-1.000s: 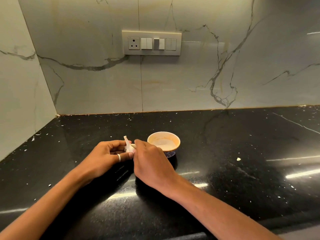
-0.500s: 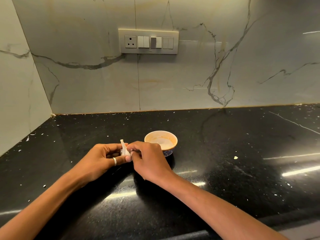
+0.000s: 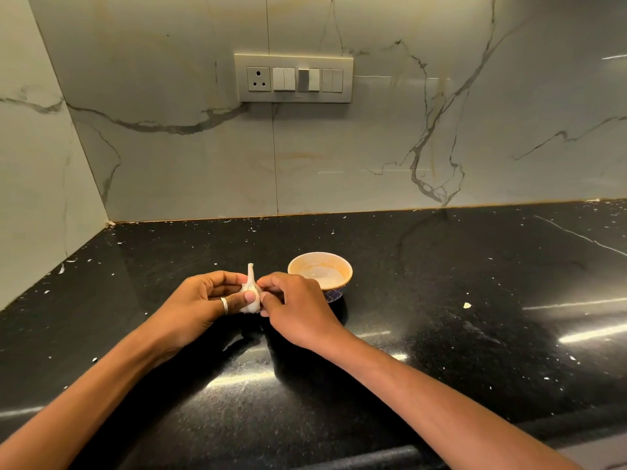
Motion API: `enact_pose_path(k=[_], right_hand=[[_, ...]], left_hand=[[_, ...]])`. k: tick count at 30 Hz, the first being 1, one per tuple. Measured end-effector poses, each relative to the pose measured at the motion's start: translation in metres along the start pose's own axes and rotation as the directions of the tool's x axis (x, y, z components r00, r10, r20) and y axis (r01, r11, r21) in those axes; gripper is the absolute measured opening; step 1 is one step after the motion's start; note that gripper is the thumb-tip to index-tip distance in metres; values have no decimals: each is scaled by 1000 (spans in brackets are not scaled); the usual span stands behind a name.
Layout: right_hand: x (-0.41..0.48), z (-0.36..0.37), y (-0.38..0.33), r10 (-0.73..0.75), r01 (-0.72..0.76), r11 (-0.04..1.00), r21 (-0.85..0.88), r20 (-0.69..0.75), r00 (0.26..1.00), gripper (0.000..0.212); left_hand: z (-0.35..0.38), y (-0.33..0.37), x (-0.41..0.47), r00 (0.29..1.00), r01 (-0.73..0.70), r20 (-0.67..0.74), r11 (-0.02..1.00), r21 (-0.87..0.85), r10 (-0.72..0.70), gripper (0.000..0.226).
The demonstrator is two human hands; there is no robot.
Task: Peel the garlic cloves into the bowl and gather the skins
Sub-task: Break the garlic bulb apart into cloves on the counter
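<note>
A glossy black stone counter (image 3: 441, 266) carries a small orange-lined bowl (image 3: 336, 292) standing upright near its middle. A pale scrap (image 3: 467, 304) lies well apart at the bowl's 3 o'clock. White flecks (image 3: 61, 268) are scattered towards 9 o'clock.

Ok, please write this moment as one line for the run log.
left hand: holds garlic bulb | right hand: pinches its side | state: looks whole, unpeeled | bowl: beside right hand, no cloves visible
</note>
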State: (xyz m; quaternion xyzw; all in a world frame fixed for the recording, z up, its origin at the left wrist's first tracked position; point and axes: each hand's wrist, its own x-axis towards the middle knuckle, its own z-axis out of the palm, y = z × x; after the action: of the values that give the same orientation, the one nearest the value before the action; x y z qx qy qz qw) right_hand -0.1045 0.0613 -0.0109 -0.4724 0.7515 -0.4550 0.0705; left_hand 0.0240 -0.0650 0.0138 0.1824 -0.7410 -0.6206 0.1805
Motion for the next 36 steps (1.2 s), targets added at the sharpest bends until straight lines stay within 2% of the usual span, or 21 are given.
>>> enact_pose_path(k=[4,12,22,26,36], right_hand=[[-2,-4,-6,-12,12,1000,1,19,1000,25],[-5,-2,-7,-58,58,998,-33,-7,998,27],[-2,-2,-4,-55,57,998,19,-81,995,22],[-2,-2,-5,-103,101,994,-37,-37,994,22],[-7,6,-10,-129,113,984,-137,-121,984,14]], left_hand=[[2,4,-2,999,29,-23,999,-36,-30,28],[-1,-1,1,996,66,-50,997,-44,-68,32],[2,5,-5,992,94,95,988,-123,-83,40],[2,5,-5,993,111,68,978,-178,-101,37],[5,0,-2,996,87,-4,988,-131,-88,35]])
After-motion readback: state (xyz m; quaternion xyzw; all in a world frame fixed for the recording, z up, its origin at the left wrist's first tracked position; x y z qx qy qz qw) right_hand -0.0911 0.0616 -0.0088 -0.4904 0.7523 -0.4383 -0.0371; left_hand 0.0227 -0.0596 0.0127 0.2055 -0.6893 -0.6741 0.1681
